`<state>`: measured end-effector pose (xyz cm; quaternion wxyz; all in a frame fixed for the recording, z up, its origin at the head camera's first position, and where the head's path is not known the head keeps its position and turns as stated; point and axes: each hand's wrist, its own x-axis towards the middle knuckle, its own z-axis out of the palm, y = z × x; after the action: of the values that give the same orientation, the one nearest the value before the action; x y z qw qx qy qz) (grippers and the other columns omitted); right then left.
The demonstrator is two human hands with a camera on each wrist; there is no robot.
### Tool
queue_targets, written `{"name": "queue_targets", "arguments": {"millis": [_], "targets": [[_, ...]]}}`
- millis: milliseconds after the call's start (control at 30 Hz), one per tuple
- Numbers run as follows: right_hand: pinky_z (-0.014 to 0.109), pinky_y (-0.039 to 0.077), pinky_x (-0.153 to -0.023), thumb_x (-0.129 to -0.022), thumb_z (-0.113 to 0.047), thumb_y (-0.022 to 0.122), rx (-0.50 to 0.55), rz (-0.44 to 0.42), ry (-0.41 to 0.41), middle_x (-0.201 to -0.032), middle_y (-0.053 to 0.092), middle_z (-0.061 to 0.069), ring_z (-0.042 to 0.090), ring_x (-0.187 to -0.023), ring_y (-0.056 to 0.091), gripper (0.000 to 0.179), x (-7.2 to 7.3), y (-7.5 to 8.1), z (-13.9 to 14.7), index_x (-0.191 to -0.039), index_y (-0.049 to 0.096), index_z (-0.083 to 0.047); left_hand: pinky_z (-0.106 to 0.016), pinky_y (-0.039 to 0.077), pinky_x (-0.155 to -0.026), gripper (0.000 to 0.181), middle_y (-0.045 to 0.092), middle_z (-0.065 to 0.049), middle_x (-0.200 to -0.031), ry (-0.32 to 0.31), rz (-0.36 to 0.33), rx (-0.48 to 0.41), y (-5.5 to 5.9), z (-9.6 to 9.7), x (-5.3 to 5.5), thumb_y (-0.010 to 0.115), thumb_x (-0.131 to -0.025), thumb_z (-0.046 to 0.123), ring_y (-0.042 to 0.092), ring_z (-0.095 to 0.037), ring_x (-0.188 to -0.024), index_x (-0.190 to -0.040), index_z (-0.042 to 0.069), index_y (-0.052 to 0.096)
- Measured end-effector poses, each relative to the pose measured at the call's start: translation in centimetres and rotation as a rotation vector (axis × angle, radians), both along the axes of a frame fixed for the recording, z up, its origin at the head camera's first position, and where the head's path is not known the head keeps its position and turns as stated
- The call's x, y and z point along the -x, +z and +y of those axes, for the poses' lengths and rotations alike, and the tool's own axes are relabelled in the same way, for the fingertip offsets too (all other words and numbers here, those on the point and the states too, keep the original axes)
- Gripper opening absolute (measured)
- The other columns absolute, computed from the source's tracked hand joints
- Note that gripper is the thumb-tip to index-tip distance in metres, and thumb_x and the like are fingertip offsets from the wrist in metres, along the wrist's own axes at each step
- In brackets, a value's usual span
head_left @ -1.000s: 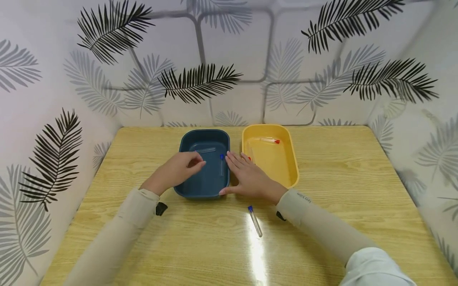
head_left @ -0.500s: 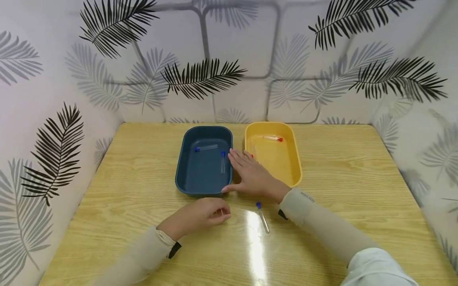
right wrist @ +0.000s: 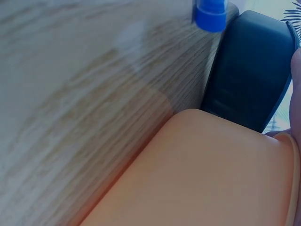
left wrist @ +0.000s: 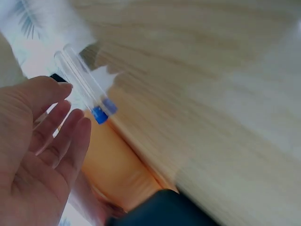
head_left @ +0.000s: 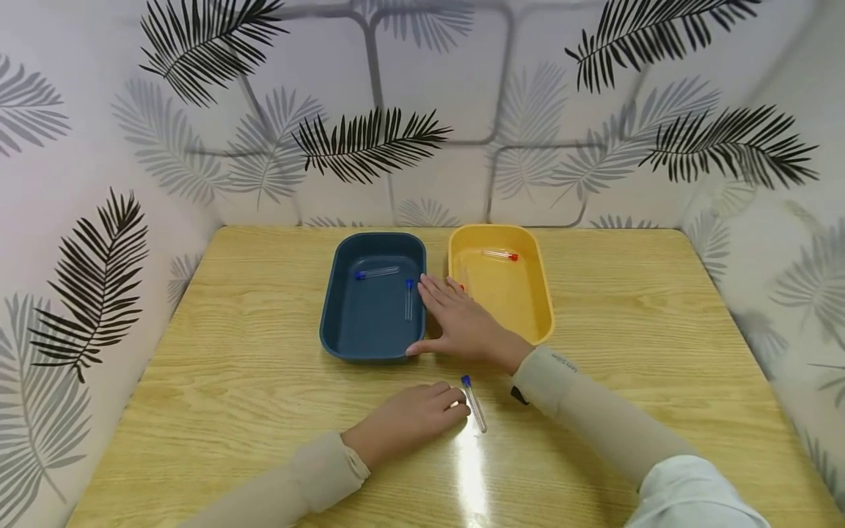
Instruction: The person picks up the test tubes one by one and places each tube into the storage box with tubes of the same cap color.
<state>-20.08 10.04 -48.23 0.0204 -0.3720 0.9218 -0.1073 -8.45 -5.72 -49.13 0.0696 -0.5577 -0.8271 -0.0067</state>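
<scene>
My left hand (head_left: 412, 419) is low over the table, its fingertips right beside a clear test tube (head_left: 476, 408) with a blue cap. In the left wrist view the fingers are loosely bent with nothing between them, and the tube (left wrist: 77, 84) lies just past them. The right hand (head_left: 465, 323) rests on the right rim of the dark blue bin (head_left: 326, 315), fingers straight and thumb by the near corner. Inside that bin are two blue-capped test tubes, one crosswise (head_left: 379, 272) and one lengthwise (head_left: 408, 302). The right wrist view catches the loose tube's blue cap (right wrist: 210, 18).
A yellow bin (head_left: 546, 312) stands right of the blue one, partly behind the right hand. It holds a red-capped test tube (head_left: 498, 254) at its far end; another red cap (head_left: 461, 287) peeks out beside the fingers. A patterned wall (head_left: 422, 176) closes off the table's back.
The left hand has left the blue bin and come down and right to the loose tube. The crosswise tube's blue cap now shows in the bin. The right hand stays put.
</scene>
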Motion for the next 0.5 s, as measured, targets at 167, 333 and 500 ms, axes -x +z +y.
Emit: {"name": "queue_targets", "arguments": {"millis": [167, 333, 500], "targets": [[0.042, 0.002, -0.112, -0.073, -0.084, 0.033, 0.006, 0.005, -0.003, -0.154, 0.011, 0.013, 0.025, -0.141, 0.005, 0.112, 0.1, 0.2, 0.0, -0.148, 0.016, -0.001, -0.021, 0.042, -0.09, 0.025, 0.055, 0.003, -0.119, -0.033, 0.066, 0.022, 0.3, 1.3, 0.0, 0.053, -0.094, 0.011, 0.05, -0.011, -0.107, -0.118, 0.017, 0.055], [0.042, 0.001, -0.112, -0.073, -0.084, 0.033, 0.009, 0.0, -0.003, -0.155, 0.009, 0.011, 0.024, -0.141, 0.004, 0.112, 0.2, 0.1, 0.0, -0.148, 0.016, -0.002, -0.022, 0.042, -0.091, 0.026, 0.055, 0.003, -0.119, -0.041, 0.115, 0.025, 0.4, 2.4, 0.0, 0.052, -0.096, 0.015, 0.049, -0.011, -0.11, -0.122, 0.017, 0.054], [0.043, 0.002, -0.112, -0.074, -0.083, 0.034, 0.012, -0.008, -0.001, -0.155, 0.008, 0.011, 0.025, -0.141, 0.004, 0.111, 0.2, 0.2, 0.0, -0.148, 0.015, -0.002, -0.023, 0.042, -0.089, 0.024, 0.056, 0.005, -0.118, -0.061, 0.149, 0.036, 0.5, 3.1, 0.2, 0.052, -0.096, 0.02, 0.05, -0.011, -0.108, -0.12, 0.018, 0.056]]}}
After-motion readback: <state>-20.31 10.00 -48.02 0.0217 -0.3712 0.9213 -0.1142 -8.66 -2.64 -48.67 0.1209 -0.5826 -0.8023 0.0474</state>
